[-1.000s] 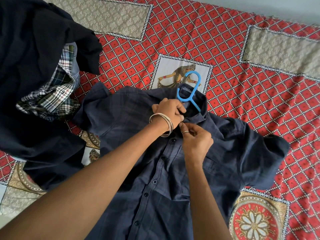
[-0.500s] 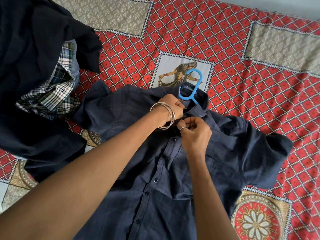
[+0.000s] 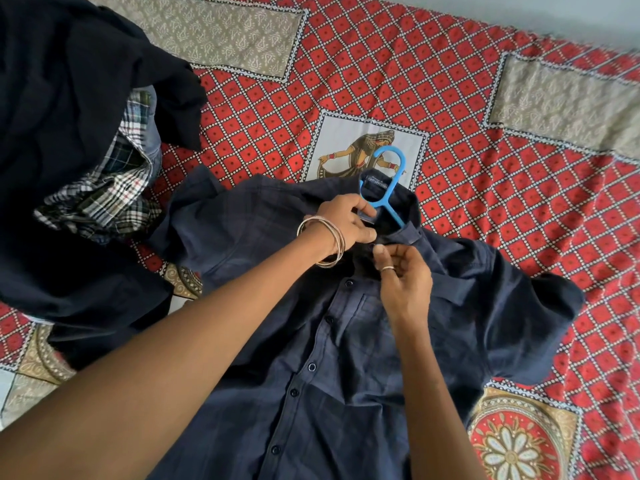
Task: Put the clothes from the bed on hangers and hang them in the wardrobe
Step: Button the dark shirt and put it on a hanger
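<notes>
A dark navy button-up shirt (image 3: 363, 341) lies front-up on the bed. A blue plastic hanger (image 3: 386, 188) sits inside it, its hook sticking out past the collar. My left hand (image 3: 346, 223), with bangles at the wrist, pinches the left edge of the shirt front just below the collar. My right hand (image 3: 403, 275), wearing a ring, pinches the facing edge at the top button. The two hands nearly touch at the neck opening. The hanger's arms are hidden under the fabric.
A heap of dark clothes (image 3: 69, 140) with a plaid shirt (image 3: 104, 192) in it lies at the left. The bed carries a red patterned bedspread (image 3: 381, 74). A pale wall (image 3: 554, 12) shows beyond the bed's far edge.
Both hands stay at the shirt's neck. My right hand's fingers have loosened slightly at the top button, and the view has shifted a little.
</notes>
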